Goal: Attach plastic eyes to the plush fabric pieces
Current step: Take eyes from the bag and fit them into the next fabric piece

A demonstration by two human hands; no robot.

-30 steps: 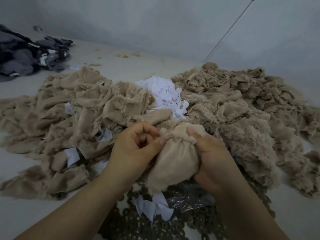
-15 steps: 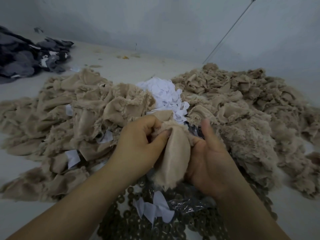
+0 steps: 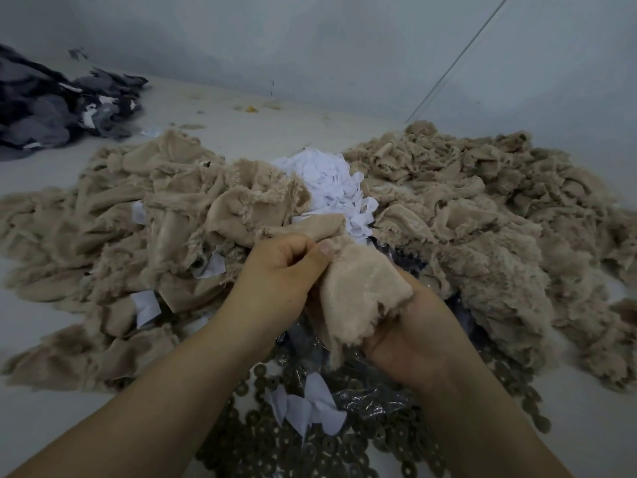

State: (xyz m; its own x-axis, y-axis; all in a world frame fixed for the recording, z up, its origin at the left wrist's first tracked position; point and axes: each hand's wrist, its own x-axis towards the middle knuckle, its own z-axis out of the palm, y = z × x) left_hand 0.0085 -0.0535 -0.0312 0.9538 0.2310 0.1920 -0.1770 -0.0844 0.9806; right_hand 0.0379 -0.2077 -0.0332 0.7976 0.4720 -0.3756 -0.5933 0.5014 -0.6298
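A beige plush fabric piece (image 3: 358, 291) hangs between both hands at the centre, smooth backing side up. My left hand (image 3: 279, 281) pinches its top edge with thumb and curled fingers. My right hand (image 3: 413, 336) cups the piece from underneath on the right; its fingers are hidden by the fabric. No plastic eye shows in either hand. Below the hands lies a spread of dark round washers (image 3: 344, 450) and a crumpled clear plastic bag (image 3: 365, 395).
Beige plush pieces are heaped on the left (image 3: 138, 236) and on the right (image 3: 482, 219). White paper scraps (image 3: 331, 181) are piled between them. A dark grey fabric pile (image 3: 51, 108) lies far left. A wall stands behind the light tabletop (image 3: 44, 405).
The left hand stays pinching the top edge. The right hand has dropped lower and slid under the piece, which has turned and now drapes over that palm.
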